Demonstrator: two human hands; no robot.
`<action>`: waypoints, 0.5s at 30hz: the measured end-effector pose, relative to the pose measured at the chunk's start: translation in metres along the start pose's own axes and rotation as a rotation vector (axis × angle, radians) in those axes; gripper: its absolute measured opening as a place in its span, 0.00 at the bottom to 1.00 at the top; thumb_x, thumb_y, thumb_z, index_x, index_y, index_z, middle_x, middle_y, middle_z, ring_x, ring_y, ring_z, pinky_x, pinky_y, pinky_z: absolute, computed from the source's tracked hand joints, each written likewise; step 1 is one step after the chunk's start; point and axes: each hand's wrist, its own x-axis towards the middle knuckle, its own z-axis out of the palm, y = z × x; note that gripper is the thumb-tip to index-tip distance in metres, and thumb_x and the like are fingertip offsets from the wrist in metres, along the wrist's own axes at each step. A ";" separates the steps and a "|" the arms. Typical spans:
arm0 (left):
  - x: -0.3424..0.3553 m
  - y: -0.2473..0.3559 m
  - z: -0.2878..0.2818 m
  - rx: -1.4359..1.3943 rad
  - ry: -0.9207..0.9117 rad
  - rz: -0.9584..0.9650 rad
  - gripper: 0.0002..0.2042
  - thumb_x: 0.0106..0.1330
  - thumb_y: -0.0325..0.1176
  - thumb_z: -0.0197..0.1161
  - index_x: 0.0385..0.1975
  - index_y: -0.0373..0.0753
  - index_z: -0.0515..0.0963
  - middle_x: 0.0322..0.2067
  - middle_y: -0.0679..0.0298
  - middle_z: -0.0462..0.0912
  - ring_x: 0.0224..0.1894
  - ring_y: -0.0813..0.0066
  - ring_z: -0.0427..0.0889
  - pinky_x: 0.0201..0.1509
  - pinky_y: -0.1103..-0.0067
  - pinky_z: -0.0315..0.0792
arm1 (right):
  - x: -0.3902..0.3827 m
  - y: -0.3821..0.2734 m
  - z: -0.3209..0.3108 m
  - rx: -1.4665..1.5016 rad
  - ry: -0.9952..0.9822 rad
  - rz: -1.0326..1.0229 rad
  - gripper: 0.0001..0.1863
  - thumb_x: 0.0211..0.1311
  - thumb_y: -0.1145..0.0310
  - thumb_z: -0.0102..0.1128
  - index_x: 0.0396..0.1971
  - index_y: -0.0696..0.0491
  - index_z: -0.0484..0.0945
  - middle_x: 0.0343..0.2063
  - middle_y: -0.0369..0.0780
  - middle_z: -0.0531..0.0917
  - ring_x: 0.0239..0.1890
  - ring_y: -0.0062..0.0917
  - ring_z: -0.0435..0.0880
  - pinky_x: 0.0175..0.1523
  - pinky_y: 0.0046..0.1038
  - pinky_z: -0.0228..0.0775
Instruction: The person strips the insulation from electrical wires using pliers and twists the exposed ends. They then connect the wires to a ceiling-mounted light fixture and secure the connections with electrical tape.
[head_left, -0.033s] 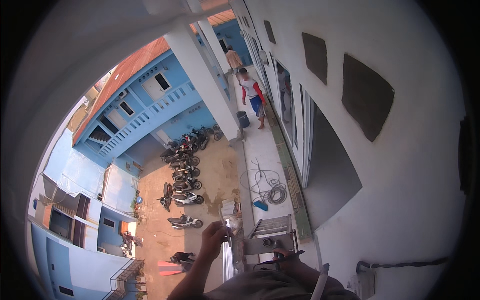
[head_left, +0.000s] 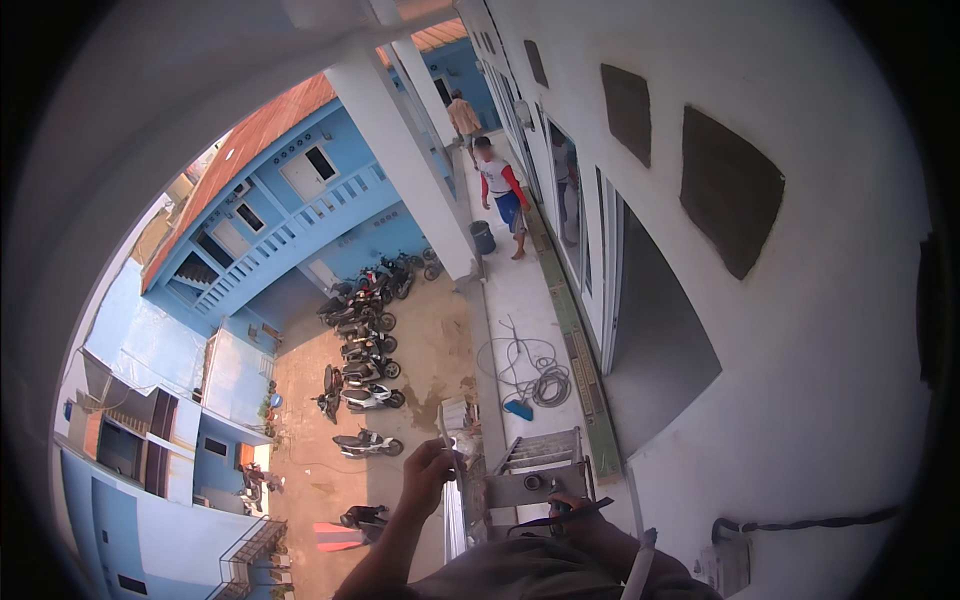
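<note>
My left hand (head_left: 430,470) is raised at the lower middle, fingers closed round a thin pale strip (head_left: 445,432) that sticks up past them. To its right, my right hand (head_left: 580,512) is low, beside the flat top of a ladder (head_left: 508,492). Its fingers are closed round a dark object (head_left: 557,503) whose kind I cannot make out. A long dark blade-like or strap-like piece (head_left: 535,523) runs leftward from near this hand. On the ladder top lies a small dark ring-shaped thing (head_left: 532,482). Ladder rungs (head_left: 540,452) show beyond it.
A coiled grey hose (head_left: 548,385) and a blue brush-like thing (head_left: 518,409) lie on the walkway beyond the ladder. A person (head_left: 502,185) walks there near a dark bucket (head_left: 483,237); another person (head_left: 463,115) stands farther off. Left, the walkway drops to a courtyard with several motorbikes (head_left: 370,398).
The view has shifted very slightly. Both hands hold the same positions and grips.
</note>
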 end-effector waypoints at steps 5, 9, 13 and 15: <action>0.010 0.012 0.005 -0.042 -0.052 -0.005 0.14 0.73 0.35 0.60 0.49 0.30 0.80 0.35 0.62 0.84 0.34 0.80 0.79 0.37 0.81 0.74 | -0.023 0.003 -0.032 0.051 0.226 -0.260 0.24 0.67 0.56 0.66 0.58 0.53 0.78 0.40 0.42 0.86 0.40 0.30 0.87 0.47 0.30 0.78; 0.028 0.033 0.005 -0.147 -0.119 0.007 0.15 0.73 0.34 0.61 0.51 0.28 0.79 0.38 0.60 0.86 0.38 0.79 0.83 0.40 0.80 0.77 | -0.027 0.003 -0.047 0.215 0.295 -0.237 0.21 0.68 0.66 0.60 0.59 0.52 0.78 0.37 0.39 0.84 0.35 0.26 0.86 0.41 0.30 0.81; 0.039 0.044 0.003 -0.036 -0.192 0.135 0.15 0.74 0.30 0.59 0.53 0.26 0.77 0.39 0.57 0.86 0.41 0.75 0.86 0.44 0.78 0.80 | -0.032 -0.018 -0.054 0.490 0.386 0.091 0.18 0.71 0.64 0.51 0.55 0.52 0.80 0.32 0.40 0.82 0.27 0.25 0.84 0.24 0.30 0.80; 0.040 0.047 0.001 0.184 -0.165 0.308 0.13 0.72 0.27 0.59 0.52 0.29 0.79 0.41 0.56 0.87 0.43 0.70 0.87 0.46 0.76 0.81 | -0.038 -0.021 -0.061 0.517 0.413 0.190 0.17 0.73 0.64 0.50 0.54 0.52 0.80 0.29 0.39 0.82 0.27 0.24 0.84 0.24 0.28 0.80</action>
